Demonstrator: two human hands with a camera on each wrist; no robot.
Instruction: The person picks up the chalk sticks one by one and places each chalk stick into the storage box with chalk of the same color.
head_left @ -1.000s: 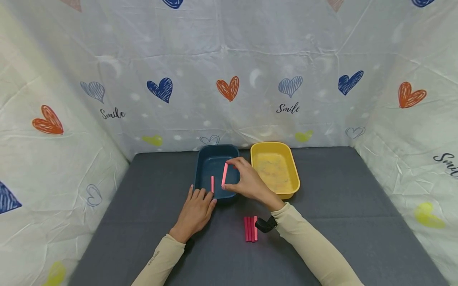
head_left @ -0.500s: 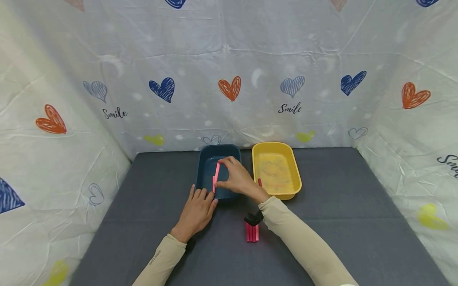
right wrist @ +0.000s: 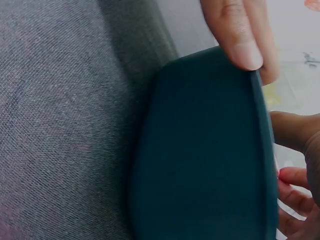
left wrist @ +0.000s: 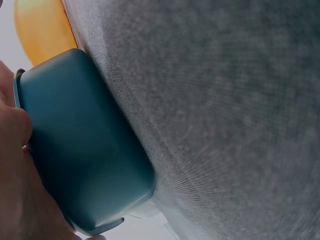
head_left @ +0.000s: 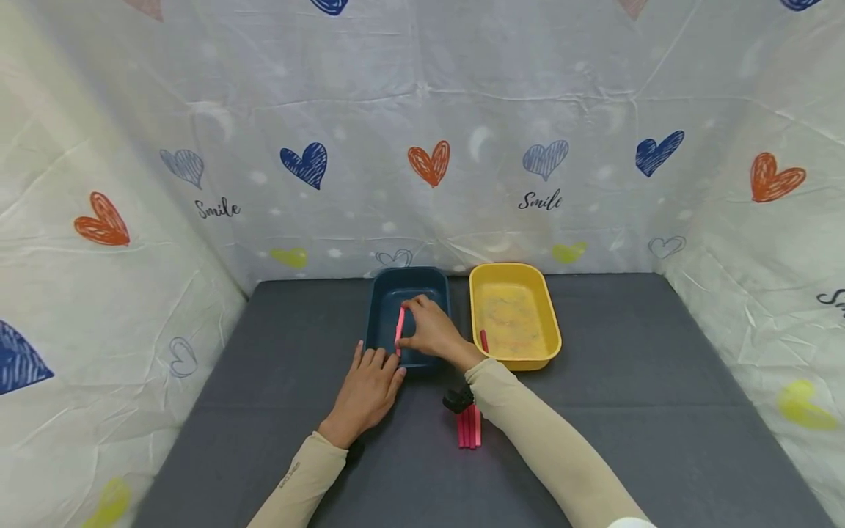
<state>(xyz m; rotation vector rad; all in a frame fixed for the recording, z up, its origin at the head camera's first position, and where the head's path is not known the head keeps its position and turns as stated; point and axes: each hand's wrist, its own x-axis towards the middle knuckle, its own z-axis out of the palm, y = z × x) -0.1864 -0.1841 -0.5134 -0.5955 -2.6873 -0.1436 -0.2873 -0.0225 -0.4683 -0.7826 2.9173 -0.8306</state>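
My right hand [head_left: 432, 334] reaches into the dark blue tub [head_left: 412, 275] and holds a slim pink stick [head_left: 400, 321] lengthwise between thumb and fingertips. A second pink stick in that tub is almost hidden behind it. My left hand [head_left: 366, 389] grips the tub's near left rim, fingers over the edge and thumb outside. The left wrist view has the tub's outer wall [left wrist: 90, 135] with the left hand [left wrist: 15, 150] along its rim. In the right wrist view, the left thumb [right wrist: 242, 47] presses the rim, and the right hand [right wrist: 305, 165] shows beyond the wall.
Right of the blue tub stands a yellow tub [head_left: 553, 345] with a dark red stick [head_left: 485, 340] inside. Several pink and dark red sticks [head_left: 469, 431] lie side by side on the grey cloth [head_left: 627, 411], partly under the right wrist's black band [head_left: 458, 400]. A patterned curtain [head_left: 370, 198] hangs behind.
My right hand has moved left and slightly down in the blue tub with the pink stick, which now overlaps the stick there. The left hand has stayed on the rim.
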